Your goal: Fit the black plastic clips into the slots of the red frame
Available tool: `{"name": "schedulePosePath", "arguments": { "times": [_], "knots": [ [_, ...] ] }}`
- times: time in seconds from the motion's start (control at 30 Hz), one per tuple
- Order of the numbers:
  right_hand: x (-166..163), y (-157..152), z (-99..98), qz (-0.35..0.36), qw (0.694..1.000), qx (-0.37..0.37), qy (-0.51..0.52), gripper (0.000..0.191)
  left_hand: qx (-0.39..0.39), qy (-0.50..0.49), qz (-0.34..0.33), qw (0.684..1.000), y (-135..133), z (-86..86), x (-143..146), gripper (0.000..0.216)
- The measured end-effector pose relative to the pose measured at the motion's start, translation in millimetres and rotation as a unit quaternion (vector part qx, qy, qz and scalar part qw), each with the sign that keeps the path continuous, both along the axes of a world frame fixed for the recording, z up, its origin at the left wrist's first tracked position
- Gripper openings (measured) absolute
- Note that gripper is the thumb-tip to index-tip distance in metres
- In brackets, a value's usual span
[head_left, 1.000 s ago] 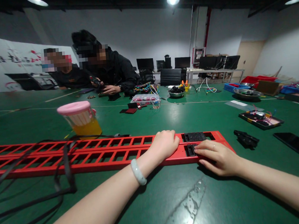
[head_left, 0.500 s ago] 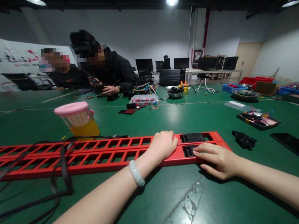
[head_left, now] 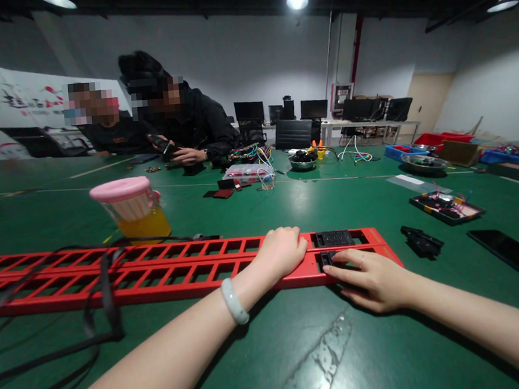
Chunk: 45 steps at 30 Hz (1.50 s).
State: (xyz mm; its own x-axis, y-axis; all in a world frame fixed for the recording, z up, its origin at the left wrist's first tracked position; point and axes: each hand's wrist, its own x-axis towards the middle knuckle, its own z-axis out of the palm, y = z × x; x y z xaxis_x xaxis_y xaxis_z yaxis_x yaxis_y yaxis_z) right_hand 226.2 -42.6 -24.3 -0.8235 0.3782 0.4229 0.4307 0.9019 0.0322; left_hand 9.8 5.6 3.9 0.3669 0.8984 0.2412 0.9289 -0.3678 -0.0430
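Note:
A long red slotted frame [head_left: 231, 288] lies across the table in front of me. My left hand [head_left: 284, 249] rests on it with fingers curled over its bars, gripping it; their tips are hidden. A black plastic piece [head_left: 325, 260] sits in a slot of the near row, partly covered by my right hand [head_left: 374, 278]. Its fingers are stretched and apart, one fingertip touching the piece while the lowest fingers lie by the frame's front edge. Directly behind, a wider black block [head_left: 335, 238] fills part of the far row.
Black straps [head_left: 109, 290] trail over the frame's left part, near a pink-lidded jar [head_left: 130, 210] with yellow contents. Right of the frame are a black plastic part [head_left: 422, 241], a tray of wired parts [head_left: 446, 205] and a dark phone-like slab [head_left: 511, 258]. Two people sit across the table.
My right hand has shifted slightly left, its fingers reaching further over the black piece and spreading a little. My left hand stays in place on the frame.

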Motion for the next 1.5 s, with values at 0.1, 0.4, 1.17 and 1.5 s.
{"name": "schedulePosePath", "arguments": {
  "times": [0.1,0.4,1.17,1.5],
  "knots": [
    [-5,-2,4.3,-0.013,1.0,-0.009,-0.025,0.05,0.0,0.0,0.002,1.0,0,-0.5,0,0.031],
    [-16,-8,9.1,-0.084,0.995,-0.05,-0.031,0.053,0.005,0.002,-0.001,1.0,3,-2.4,0,0.032],
    [100,54,11.5,-0.653,0.753,-0.053,-0.064,0.047,0.003,0.007,-0.014,1.0,4,0.1,-2,0.031],
    [112,69,3.4,-0.653,0.735,-0.158,-0.09,0.053,-0.007,0.001,-0.011,1.0,4,1.8,-1,0.03]
  ]
}}
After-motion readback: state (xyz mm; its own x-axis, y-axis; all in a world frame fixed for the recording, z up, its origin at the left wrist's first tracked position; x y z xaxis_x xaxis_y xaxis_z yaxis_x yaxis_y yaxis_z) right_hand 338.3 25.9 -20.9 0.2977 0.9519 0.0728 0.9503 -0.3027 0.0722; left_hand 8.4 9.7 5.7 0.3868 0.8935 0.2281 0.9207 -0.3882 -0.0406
